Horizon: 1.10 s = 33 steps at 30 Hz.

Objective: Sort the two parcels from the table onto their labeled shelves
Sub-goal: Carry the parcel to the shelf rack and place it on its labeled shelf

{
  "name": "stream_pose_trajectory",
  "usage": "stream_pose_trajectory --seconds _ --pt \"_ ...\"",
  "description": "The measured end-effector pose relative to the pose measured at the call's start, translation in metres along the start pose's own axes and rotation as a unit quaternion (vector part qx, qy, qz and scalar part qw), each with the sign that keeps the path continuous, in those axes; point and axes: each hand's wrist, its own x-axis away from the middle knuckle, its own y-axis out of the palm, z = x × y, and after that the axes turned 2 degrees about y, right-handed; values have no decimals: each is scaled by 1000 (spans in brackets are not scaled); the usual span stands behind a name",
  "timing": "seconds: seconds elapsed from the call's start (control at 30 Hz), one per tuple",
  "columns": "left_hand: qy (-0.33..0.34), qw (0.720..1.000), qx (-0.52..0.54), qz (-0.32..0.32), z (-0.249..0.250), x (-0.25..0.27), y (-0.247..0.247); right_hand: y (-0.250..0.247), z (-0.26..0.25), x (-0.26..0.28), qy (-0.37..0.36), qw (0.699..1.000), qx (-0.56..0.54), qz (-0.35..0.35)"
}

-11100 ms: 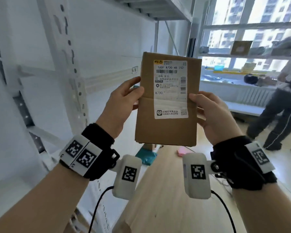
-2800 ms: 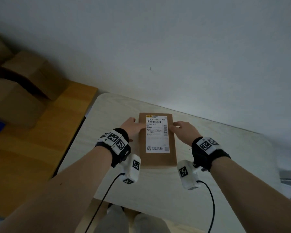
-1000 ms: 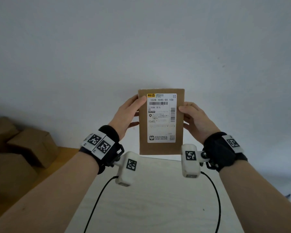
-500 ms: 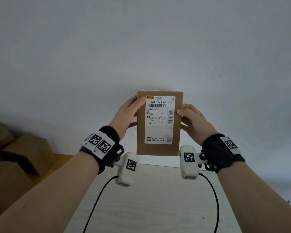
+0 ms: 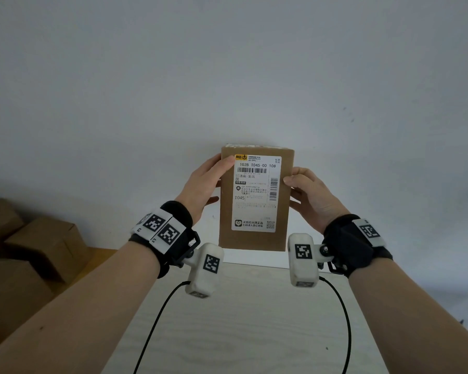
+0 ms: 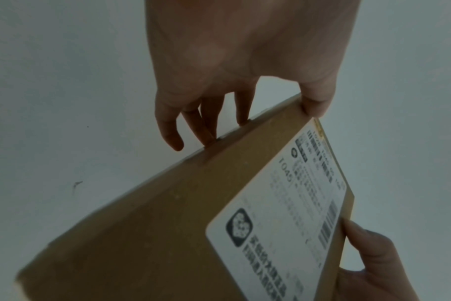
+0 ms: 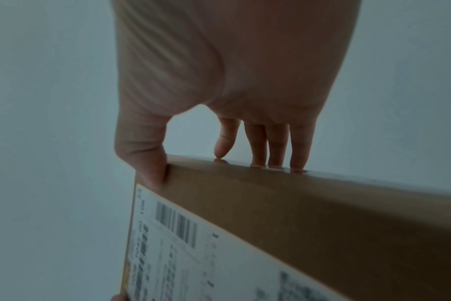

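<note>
Now lifted off the worktop [image 5: 254, 319], the second parcel [image 5: 256, 201] stands upright above it, label readable, left hand [image 5: 206, 184] and right hand [image 5: 312, 195] fingers clamped on its side edges; shelving comes next.

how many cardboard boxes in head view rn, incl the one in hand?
4. The parcel is held upright between the left hand and right hand above the table. Three plain boxes sit stacked at far left; more may be hidden off-frame.

The flat brown cardboard parcel [image 5: 256, 201], white T045 label facing the camera, is upright above the table [image 5: 254, 319].
</note>
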Motion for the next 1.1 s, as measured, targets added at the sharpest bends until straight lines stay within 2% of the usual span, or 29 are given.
stream_pose_trajectory --seconds 0.63,0.83,1.1 --pt "-7 999 11 -38 -2 14 5 -12 8 17 23 1000 6 -7" --pt "-43 997 4 -69 -11 22 2 -15 16 23 50 999 -3 10" --pt "-86 993 37 -67 -36 40 12 -24 38 61 83 995 16 58"
